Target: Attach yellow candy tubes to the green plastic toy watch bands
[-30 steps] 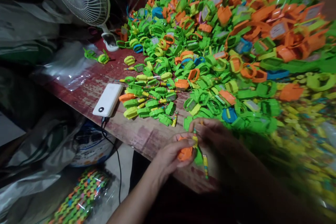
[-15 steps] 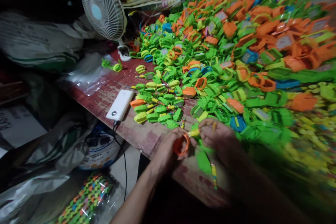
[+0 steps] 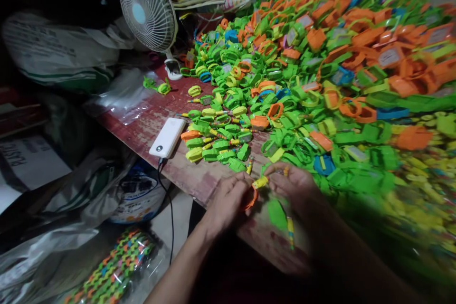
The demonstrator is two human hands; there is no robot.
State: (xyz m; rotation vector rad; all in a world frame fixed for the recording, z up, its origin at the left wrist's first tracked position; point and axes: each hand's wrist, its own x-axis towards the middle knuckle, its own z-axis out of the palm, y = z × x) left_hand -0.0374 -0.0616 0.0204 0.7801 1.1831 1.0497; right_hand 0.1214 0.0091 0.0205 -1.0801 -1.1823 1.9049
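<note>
At the table's front edge my left hand [image 3: 228, 199] is closed round an orange toy watch [image 3: 252, 198], its loop strap showing between thumb and fingers. My right hand [image 3: 294, 183] pinches a small yellow piece [image 3: 261, 182] that meets the orange watch; a patterned candy-like stick end shows above these fingers. The two hands are almost touching. Just below the right hand lies a green toy watch [image 3: 277, 214] with a yellow patterned tube [image 3: 290, 232] attached. Beyond the hands, several green, yellow and orange watches [image 3: 217, 145] with such tubes lie in rows.
A big heap of green and orange toy watches [image 3: 320, 57] covers the back and right, with small yellow pieces [image 3: 427, 175] at far right. A white power bank [image 3: 167, 137] with a cable, a fan [image 3: 149, 12] and plastic bags [image 3: 124, 95] stand left. A filled bag [image 3: 114, 270] lies below.
The whole view has shifted slightly. The orange watch has turned in my left hand, and the yellow piece now sits against it. Less green shows under my right hand.
</note>
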